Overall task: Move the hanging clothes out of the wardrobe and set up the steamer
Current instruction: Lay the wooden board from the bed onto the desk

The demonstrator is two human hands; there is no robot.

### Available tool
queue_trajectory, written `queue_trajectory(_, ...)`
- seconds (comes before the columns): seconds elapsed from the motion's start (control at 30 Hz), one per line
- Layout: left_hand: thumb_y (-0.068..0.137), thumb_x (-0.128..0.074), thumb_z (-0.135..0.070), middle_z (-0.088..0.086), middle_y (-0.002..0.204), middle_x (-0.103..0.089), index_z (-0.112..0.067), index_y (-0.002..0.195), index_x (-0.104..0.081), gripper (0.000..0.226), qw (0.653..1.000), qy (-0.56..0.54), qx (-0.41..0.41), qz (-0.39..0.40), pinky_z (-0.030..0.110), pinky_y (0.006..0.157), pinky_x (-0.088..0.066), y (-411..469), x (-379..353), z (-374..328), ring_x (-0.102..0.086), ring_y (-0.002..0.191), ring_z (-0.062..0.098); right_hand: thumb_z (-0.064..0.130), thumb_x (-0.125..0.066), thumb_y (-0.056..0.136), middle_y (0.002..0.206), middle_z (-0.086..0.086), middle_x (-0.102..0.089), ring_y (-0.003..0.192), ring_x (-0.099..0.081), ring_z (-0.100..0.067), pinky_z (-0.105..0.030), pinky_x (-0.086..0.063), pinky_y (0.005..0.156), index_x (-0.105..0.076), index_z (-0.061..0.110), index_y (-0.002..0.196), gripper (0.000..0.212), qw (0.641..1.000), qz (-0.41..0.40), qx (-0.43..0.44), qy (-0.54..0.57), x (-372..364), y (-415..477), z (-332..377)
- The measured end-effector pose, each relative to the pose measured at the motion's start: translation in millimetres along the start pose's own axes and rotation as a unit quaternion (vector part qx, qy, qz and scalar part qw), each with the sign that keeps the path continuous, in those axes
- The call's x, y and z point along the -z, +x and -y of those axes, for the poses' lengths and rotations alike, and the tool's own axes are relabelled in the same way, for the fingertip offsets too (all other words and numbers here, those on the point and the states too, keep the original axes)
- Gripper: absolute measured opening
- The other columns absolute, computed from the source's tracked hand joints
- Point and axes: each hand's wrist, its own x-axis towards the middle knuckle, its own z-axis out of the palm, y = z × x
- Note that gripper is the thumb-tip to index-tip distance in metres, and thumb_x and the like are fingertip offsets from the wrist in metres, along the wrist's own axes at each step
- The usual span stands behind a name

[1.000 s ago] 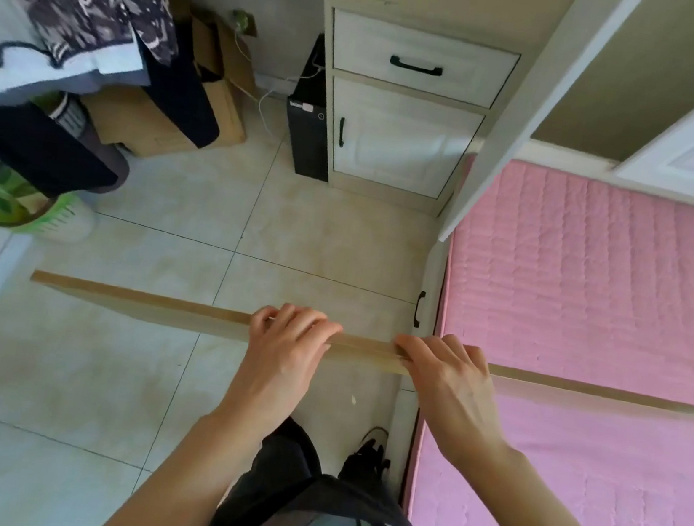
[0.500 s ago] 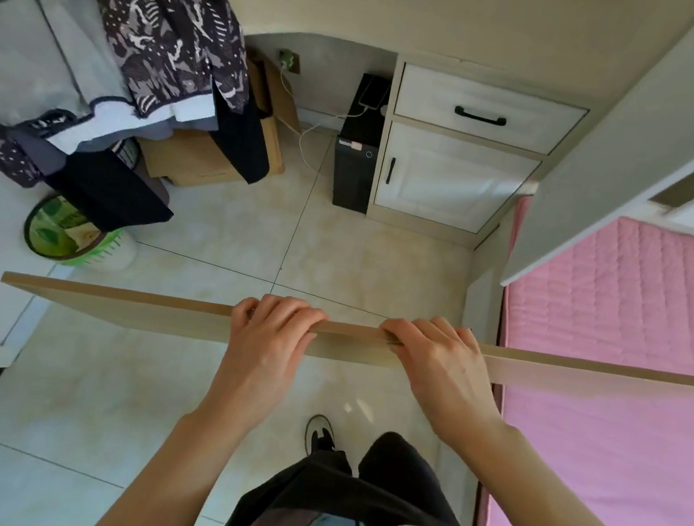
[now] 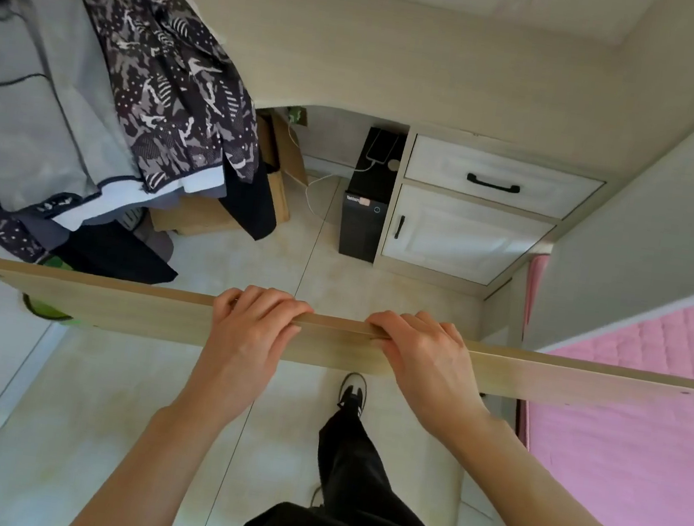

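A long light wooden board point(image 3: 110, 306) runs level across the view at waist height. My left hand point(image 3: 250, 334) grips its top edge near the middle, fingers curled over the far side. My right hand point(image 3: 421, 356) grips the same edge just to the right. Several hanging clothes point(image 3: 170, 85), a dark patterned jacket over grey and black garments, hang at the upper left beyond the board. No steamer shows in view.
A white desk cabinet with a drawer and door point(image 3: 475, 213) stands ahead, a black computer tower point(image 3: 363, 212) beside it. A cardboard box point(image 3: 219, 215) sits under the desk. A pink mattress point(image 3: 645, 434) lies at right. A green basket point(image 3: 48, 309) peeks from behind the board.
The view has tilted up and shifted left; the clothes and desk show more. Both hands keep their grip on the board, which has moved left off the mattress.
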Motion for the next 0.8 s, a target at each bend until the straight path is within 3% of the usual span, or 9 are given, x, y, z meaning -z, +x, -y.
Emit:
queue_trajectory(0.37,0.095,-0.04,-0.029,-0.015,0.101,-0.057,-0.029,0.108,-0.061,0.025,1.0,0.003,-0.006,-0.011,0.026,0.096,-0.021,158,0,33,-0.05,0.097,0.01,0.019,-0.064,0.088,0.082,0.009,-0.068,0.077,-0.059,-0.018,-0.035,-0.047,0.072,-0.064,0.026,0.106,0.019,1.0,-0.01,-0.021,0.012,27,147,-52)
queue_trajectory(0.8,0.094,-0.044,-0.024,-0.013,0.103,-0.059,-0.025,0.107,-0.061,0.021,0.995,-0.004,-0.077,-0.069,0.028,0.091,-0.023,338,2,60,-0.05,0.094,0.012,0.021,-0.063,0.09,0.084,0.007,-0.069,0.079,-0.06,-0.022,-0.038,-0.044,0.074,-0.065,0.024,0.106,0.017,0.996,-0.074,-0.049,0.005,71,293,-108)
